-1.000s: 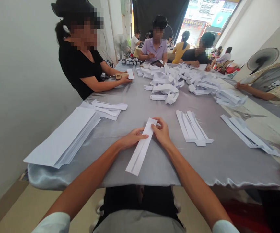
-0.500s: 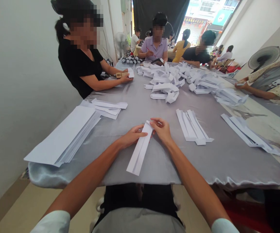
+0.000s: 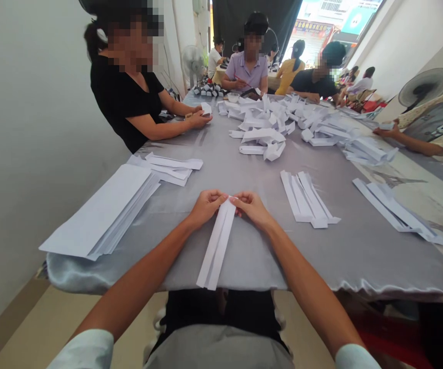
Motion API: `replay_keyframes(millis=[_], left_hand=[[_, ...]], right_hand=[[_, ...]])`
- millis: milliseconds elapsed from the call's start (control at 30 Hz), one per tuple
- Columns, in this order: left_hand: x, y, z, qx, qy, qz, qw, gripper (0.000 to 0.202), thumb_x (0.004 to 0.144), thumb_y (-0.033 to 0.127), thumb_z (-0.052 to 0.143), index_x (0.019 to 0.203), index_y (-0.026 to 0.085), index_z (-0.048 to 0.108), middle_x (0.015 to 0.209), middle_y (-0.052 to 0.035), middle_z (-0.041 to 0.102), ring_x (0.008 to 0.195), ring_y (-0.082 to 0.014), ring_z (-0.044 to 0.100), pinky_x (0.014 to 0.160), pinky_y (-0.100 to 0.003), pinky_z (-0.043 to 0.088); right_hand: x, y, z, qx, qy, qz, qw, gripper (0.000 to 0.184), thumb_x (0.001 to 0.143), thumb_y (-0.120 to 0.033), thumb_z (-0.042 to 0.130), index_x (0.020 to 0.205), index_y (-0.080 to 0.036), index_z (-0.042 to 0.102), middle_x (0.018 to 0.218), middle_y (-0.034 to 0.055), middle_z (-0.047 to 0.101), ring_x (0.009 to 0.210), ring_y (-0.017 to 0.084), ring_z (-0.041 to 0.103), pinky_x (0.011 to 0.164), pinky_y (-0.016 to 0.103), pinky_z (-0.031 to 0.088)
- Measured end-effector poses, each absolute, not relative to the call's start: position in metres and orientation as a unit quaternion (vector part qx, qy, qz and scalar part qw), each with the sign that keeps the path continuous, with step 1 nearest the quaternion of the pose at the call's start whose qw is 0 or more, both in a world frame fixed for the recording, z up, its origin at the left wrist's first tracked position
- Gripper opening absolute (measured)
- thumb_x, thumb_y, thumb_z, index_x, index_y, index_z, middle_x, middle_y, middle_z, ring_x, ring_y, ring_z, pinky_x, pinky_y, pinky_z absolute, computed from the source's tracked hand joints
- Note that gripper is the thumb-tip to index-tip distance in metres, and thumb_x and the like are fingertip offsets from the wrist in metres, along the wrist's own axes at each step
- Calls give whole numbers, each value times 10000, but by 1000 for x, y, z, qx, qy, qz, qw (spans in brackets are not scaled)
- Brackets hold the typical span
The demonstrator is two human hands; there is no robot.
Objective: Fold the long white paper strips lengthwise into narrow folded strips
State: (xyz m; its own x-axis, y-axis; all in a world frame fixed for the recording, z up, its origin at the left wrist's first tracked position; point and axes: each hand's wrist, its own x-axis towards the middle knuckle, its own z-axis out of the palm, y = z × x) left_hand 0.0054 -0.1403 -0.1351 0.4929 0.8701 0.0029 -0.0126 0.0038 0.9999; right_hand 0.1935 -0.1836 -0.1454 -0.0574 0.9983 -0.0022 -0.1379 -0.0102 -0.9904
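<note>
A long folded strip of white paper (image 3: 217, 246) lies between my hands, its far end raised a little and its near end close to the table's front edge. My left hand (image 3: 208, 206) pinches the far end's left corner, thumb on top and fingers behind. At the right corner of that same end, my right hand (image 3: 251, 207) pinches the paper in the same way. The two thumbs nearly meet. A lengthwise fold with a narrow gap runs down the strip. The fingertips under the paper are partly hidden.
To my left lies a stack of flat white paper (image 3: 102, 210), with folded strips (image 3: 173, 166) behind it. More folded strips (image 3: 308, 200) rest to my right, and others (image 3: 402, 212) farther right. A heap of folded paper (image 3: 263, 128) covers the far table (image 3: 252, 171). Several people sit around.
My right hand has come down onto the strip's far end, and my left hand has shifted up to its left corner. The strip has moved slightly toward me.
</note>
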Motion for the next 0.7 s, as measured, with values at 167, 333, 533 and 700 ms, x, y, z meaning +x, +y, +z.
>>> replay_keyframes(millis=[167,333,533,700], left_hand=[[6,-140,-137,624,343,381,590,477,840,589,784,865,120,706,740,-51,728,601,-126,613,554,-228,436],[5,-137,-137,643,332,380,577,457,831,584,785,855,134,710,749,-39,724,608,-125,610,539,-219,426],[4,-135,-140,651,352,377,558,452,832,578,769,804,130,708,725,-49,720,610,-139,616,542,-233,432],[5,-136,-140,667,339,371,550,420,857,545,741,791,132,699,710,-32,699,613,-131,593,568,-238,422]], right_hand=[[188,-185,-146,-456,-500,531,511,532,759,-670,840,686,-209,584,576,-5,644,476,105,567,426,205,404],[186,-185,-148,-465,-506,506,521,542,754,-691,827,690,-226,554,546,-30,608,437,95,520,394,199,356],[188,-184,-152,-465,-499,523,511,506,817,-660,791,696,-216,582,582,-22,605,455,95,527,394,201,353],[188,-183,-153,-472,-514,505,508,523,800,-670,790,660,-219,566,559,-22,585,446,93,504,397,202,325]])
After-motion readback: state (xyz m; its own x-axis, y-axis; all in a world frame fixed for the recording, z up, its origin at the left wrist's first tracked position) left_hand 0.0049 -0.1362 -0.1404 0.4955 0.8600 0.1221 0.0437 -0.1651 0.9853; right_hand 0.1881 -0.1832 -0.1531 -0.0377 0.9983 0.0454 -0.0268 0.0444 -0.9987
